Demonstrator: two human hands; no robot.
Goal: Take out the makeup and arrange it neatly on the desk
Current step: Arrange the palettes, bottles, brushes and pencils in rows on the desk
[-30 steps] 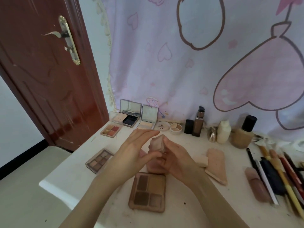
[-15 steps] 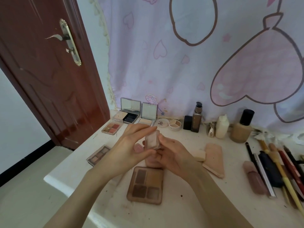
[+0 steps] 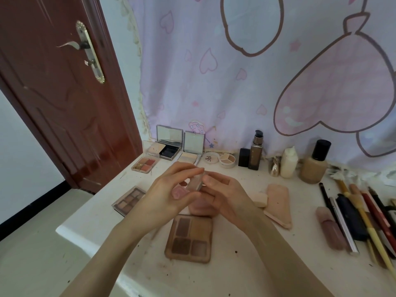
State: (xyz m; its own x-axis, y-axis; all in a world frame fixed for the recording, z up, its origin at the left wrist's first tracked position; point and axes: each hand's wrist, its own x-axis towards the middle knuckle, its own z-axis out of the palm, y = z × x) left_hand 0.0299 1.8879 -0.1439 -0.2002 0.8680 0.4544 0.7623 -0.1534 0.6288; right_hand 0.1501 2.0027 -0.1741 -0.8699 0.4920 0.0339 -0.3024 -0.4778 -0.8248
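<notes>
Both hands raised over the tabletop [image 3: 246, 273], just behind the four-pan eyeshadow palette [image 3: 189, 238]. Left hand [image 3: 165, 195] and right hand [image 3: 227, 197] fingers curled around a small clear-lidded blush compact [image 3: 195, 182], pinching it from both sides. Foundation bottle [image 3: 314, 165] stands well behind the palette, to its right.

Curtain [image 3: 246, 93] lilac, pink hearts; door [image 3: 53, 93] red-brown; palette [image 3: 189, 239] tan, 4 brown shades.

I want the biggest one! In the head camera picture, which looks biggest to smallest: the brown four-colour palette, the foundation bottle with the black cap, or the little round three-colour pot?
1. Four-colour palette, though nearest the camera.
2. Foundation bottle.
3. Round pot.
</notes>
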